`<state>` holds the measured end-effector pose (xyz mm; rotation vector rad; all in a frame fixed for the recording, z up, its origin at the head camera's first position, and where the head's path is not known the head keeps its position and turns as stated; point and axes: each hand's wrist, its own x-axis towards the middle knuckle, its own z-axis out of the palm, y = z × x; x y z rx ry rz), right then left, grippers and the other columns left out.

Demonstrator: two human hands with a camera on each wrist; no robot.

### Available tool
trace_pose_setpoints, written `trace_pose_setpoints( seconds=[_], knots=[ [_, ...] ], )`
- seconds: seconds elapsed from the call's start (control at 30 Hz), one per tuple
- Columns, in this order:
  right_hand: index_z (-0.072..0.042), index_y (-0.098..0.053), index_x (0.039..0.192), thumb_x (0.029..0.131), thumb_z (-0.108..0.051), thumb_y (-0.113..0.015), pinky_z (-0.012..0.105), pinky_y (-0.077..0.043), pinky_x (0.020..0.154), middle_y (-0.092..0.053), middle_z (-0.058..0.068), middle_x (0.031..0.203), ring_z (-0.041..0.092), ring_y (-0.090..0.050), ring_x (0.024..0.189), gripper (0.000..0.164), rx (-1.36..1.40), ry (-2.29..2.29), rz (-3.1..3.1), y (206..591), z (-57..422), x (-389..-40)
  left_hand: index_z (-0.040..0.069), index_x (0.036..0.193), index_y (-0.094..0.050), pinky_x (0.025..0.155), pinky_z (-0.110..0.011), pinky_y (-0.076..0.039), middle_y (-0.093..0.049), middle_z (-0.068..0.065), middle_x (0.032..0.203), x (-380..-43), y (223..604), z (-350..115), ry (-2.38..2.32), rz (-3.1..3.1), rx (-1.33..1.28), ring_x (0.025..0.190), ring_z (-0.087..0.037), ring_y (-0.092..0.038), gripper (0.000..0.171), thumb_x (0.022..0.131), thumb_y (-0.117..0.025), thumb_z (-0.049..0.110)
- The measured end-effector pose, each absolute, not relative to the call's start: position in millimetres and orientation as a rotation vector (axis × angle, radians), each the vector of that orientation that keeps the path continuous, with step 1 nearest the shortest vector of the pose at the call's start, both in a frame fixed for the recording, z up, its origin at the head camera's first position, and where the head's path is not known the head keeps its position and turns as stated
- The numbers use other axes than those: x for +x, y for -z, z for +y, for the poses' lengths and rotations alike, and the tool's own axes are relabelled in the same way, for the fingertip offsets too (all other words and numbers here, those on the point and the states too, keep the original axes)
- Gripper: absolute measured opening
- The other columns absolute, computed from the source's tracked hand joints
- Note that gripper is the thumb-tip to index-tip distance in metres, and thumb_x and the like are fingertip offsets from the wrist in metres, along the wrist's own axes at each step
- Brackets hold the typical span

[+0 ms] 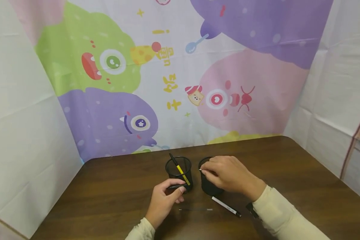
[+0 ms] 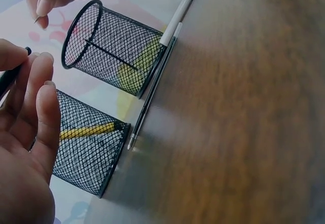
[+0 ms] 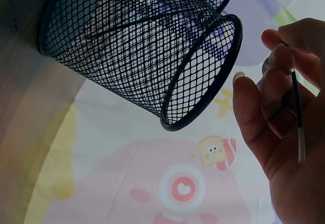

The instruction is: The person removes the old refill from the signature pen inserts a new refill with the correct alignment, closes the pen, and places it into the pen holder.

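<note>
My left hand [image 1: 165, 200] holds a slim black pen-like piece [image 2: 10, 79] between thumb and fingers, in front of the left black mesh pen holder [image 1: 171, 176]. A yellow pen with a black end [image 1: 180, 169] leans inside that holder. Above the rim of the right mesh pen holder [image 1: 210, 186], my right hand [image 1: 231, 175] pinches a thin pen refill [image 3: 298, 112], dark with a clear end. Its tip shows at the fingertips, and the fingers hide part of it. Another refill [image 1: 195, 209] lies on the table in front of the holders.
A white pen with a black end [image 1: 226, 206] lies slantwise on the brown wooden table [image 1: 117, 200], in front of the right holder. Behind the table hangs a cloth printed with cartoon monsters [image 1: 174, 126]. Pale cloth walls [image 1: 18, 116] stand on both sides.
</note>
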<state>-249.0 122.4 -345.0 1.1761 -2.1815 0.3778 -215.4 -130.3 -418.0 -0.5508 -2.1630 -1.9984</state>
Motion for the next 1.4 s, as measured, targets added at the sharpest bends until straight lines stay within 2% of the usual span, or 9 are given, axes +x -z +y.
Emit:
trace_pose_setpoints(
  seconds=[0.3, 0.47, 0.63, 0.87, 1.17, 1.4],
  knots=[
    [-0.015, -0.074, 0.087, 0.085, -0.013, -0.066, 0.027, -0.049, 0.056, -0.063, -0.009, 0.079, 0.005, -0.055, 0.065, 0.008, 1.142, -0.376, -2.186, 346.3, 123.4, -247.2, 0.0, 0.105, -0.072, 0.061, -0.029, -0.057, -0.067, -0.026, 0.085, -214.5, 417.3, -128.9, 2.016, -2.168, -0.556, 0.064, -0.022, -0.067, 0.015, 0.091, -0.073, 0.006],
    [-0.015, -0.074, 0.091, 0.087, -0.013, -0.067, 0.027, -0.051, 0.057, -0.065, -0.008, 0.081, 0.005, -0.057, 0.067, 0.008, 1.127, -0.367, -2.214, 346.1, 123.5, -246.5, -0.002, 0.108, -0.072, 0.061, -0.03, -0.057, -0.066, -0.029, 0.085, -214.7, 416.8, -130.5, 1.995, -2.174, -0.578, 0.064, -0.022, -0.067, 0.017, 0.094, -0.071, 0.008],
    [-0.017, -0.076, 0.097, 0.09, -0.014, -0.068, 0.023, -0.047, 0.054, -0.066, -0.01, 0.08, 0.0, -0.053, 0.062, 0.011, 1.153, -0.379, -2.244, 344.8, 122.0, -246.0, -0.006, 0.107, -0.07, 0.061, -0.03, -0.056, -0.064, -0.029, 0.082, -214.7, 415.9, -131.7, 1.972, -2.163, -0.608, 0.063, -0.021, -0.066, 0.016, 0.094, -0.068, 0.004],
    [-0.015, -0.077, 0.091, 0.087, -0.013, -0.067, 0.022, -0.045, 0.052, -0.064, -0.009, 0.077, 0.001, -0.05, 0.061, 0.011, 1.163, -0.373, -2.236, 346.2, 118.5, -244.5, -0.007, 0.105, -0.07, 0.06, -0.03, -0.056, -0.061, -0.031, 0.081, -215.3, 417.4, -132.1, 1.964, -2.145, -0.631, 0.062, -0.02, -0.065, 0.015, 0.094, -0.068, 0.004],
    [-0.014, -0.076, 0.089, 0.087, -0.012, -0.065, 0.026, -0.05, 0.057, -0.065, -0.007, 0.08, 0.004, -0.055, 0.065, 0.01, 1.165, -0.353, -2.245, 347.7, 118.8, -243.3, -0.002, 0.102, -0.072, 0.06, -0.03, -0.057, -0.065, -0.013, 0.082, -216.7, 419.6, -129.8, 1.958, -2.138, -0.6, 0.063, -0.02, -0.065, 0.018, 0.092, -0.074, 0.012],
    [-0.015, -0.075, 0.09, 0.09, -0.015, -0.066, 0.025, -0.049, 0.056, -0.066, -0.007, 0.082, 0.003, -0.055, 0.065, 0.008, 1.197, -0.345, -2.259, 347.2, 115.5, -241.9, -0.003, 0.1, -0.072, 0.06, -0.03, -0.057, -0.065, -0.011, 0.082, -217.5, 419.5, -130.1, 1.961, -2.141, -0.575, 0.062, -0.02, -0.065, 0.018, 0.091, -0.075, 0.011]
  ],
)
